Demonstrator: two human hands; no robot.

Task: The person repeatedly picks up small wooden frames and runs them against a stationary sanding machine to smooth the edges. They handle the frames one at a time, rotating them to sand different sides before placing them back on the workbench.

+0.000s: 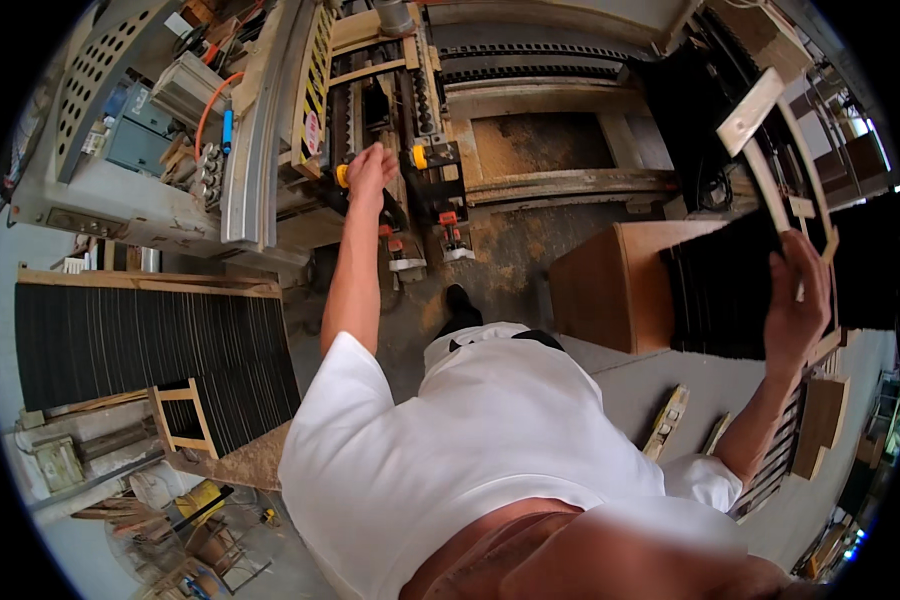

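Note:
My left hand (368, 178) reaches over the woodworking machine (417, 110), beside a yellow knob (342, 176). Its fingers are bunched together, and whatever may lie in them is hidden. A second yellow knob (419, 157) sits just to the right, on the other rail. On my right side, my right hand (802, 295) is closed round a light wooden frame (752, 112). The frame has two long, thin rails, a broad panel at its far end and small crosspieces. It is tilted up above a dark stack (715, 285).
A brown wooden box (615, 285) stands beside the dark stack. To my left, another dark striped stack (150, 345) has a small wooden frame (185, 420) by it. Red clamps (449, 219) project from the machine's near end. Sawdust covers parts of the floor (515, 235).

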